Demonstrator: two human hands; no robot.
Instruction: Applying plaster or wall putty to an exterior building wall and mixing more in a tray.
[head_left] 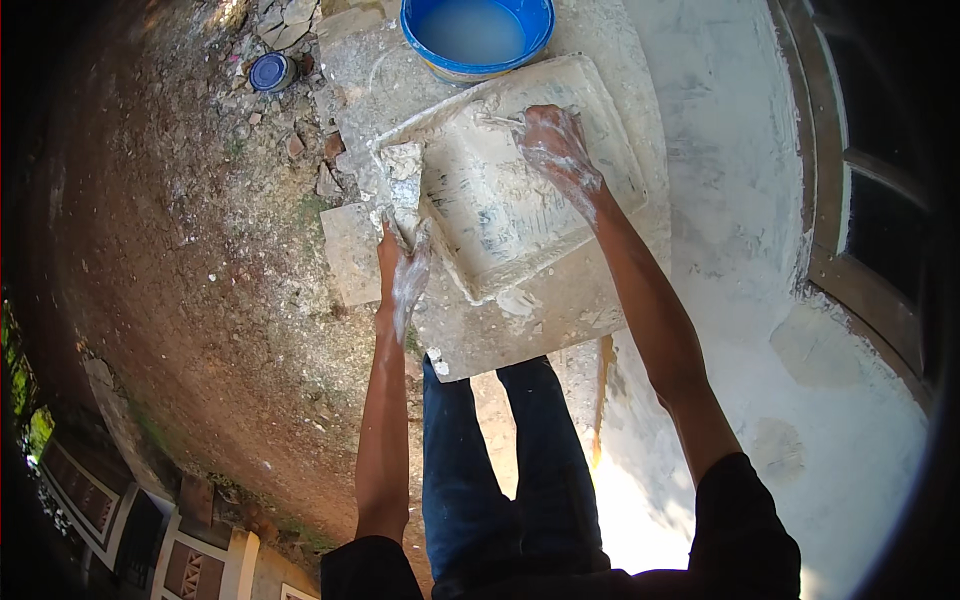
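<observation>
My left hand, smeared white, is closed round the lower end of a flat scraper. A thick lump of whitish plaster sits on the scraper's far end, beside the left wall of a shallow plaster tray. Over the far middle of the tray, my right hand is closed on a thin plaster-coated tool that sticks out to its left; its exact kind is not clear. Wet plaster smears the tray's bottom, thickest toward the far side.
Tray and a blue bucket of cloudy water rest on a worn board in front of my legs. A small round can and broken tile pieces lie on the ground at left. A whitish wall with a window frame rises at right.
</observation>
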